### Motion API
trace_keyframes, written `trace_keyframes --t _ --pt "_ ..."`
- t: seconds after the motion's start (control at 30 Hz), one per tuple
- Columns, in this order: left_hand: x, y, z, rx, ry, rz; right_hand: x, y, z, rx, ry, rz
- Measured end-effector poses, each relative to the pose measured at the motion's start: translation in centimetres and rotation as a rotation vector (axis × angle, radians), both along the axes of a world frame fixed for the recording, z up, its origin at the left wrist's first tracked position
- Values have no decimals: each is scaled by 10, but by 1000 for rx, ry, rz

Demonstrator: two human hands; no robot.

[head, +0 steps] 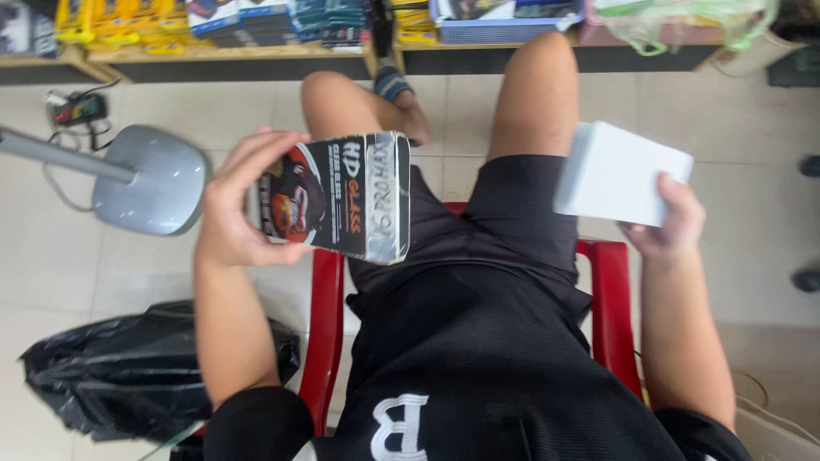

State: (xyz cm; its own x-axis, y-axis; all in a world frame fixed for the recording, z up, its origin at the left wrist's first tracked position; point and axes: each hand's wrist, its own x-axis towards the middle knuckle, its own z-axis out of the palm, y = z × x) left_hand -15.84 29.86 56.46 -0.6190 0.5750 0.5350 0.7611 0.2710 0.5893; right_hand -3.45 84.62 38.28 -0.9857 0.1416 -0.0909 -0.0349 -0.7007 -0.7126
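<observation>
My left hand (pixel 232 203) grips a black rectangular package (pixel 342 196) with an orange-and-white picture and a shiny wrapped edge, held up over my left thigh. My right hand (pixel 670 224) holds a plain white box (pixel 619 173) out to the right of my right knee. I sit on a red plastic chair (pixel 611 299) in black shorts and a black shirt.
A grey lamp base (pixel 154 179) with a pole stands on the tiled floor at left, a power strip (pixel 79 109) behind it. A black plastic bag (pixel 128 371) lies at lower left. Low wooden shelves (pixel 213 53) with stacked packages run along the top.
</observation>
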Motion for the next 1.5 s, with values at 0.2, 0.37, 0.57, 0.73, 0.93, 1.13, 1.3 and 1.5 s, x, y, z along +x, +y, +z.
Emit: trace_keyframes --t 0.2,0.37,0.57,0.73,0.93,1.13,1.3,1.5 --pt "-2 -21 -57 475 -511 -363 12 0 2 314 -113 -17" --pt "-11 -23 -70 529 -513 -575 12 -28 -3 473 -247 111" --pt "-8 -25 -68 402 -525 -603 13 -49 2 1007 -390 187" --pt "-6 -21 -63 262 -470 -570 14 -50 18 1387 -479 163" --pt "-7 0 -54 223 -499 -598 14 -36 23 1429 -512 124" --pt "14 39 -66 -286 -394 -34 34 2 15 1258 -384 -85" --pt "45 78 -98 -747 -313 334 36 10 21 1103 -330 -206" --pt "66 88 -82 -607 5 290 31 -10 81 995 61 -214"
